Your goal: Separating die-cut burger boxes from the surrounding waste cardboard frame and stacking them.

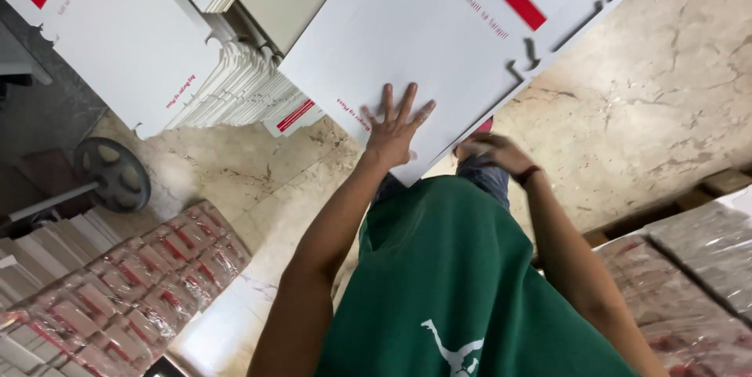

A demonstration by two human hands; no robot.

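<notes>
Two hands work a flat white die-cut cardboard sheet with red print (423,32) above the marble floor (642,95). The left hand (394,128) presses flat on it, fingers spread; the right hand (492,151) curls around its near corner. A stack of similar flat sheets (243,87) lies left.

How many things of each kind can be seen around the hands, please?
Flat white cardboard sheet under the hands: 1
Stack of flat sheets: 1
Wrapped bundles of boxes: 2
Hands, left hand and right hand: 2
Round grey wheel: 1
Total: 7
</notes>
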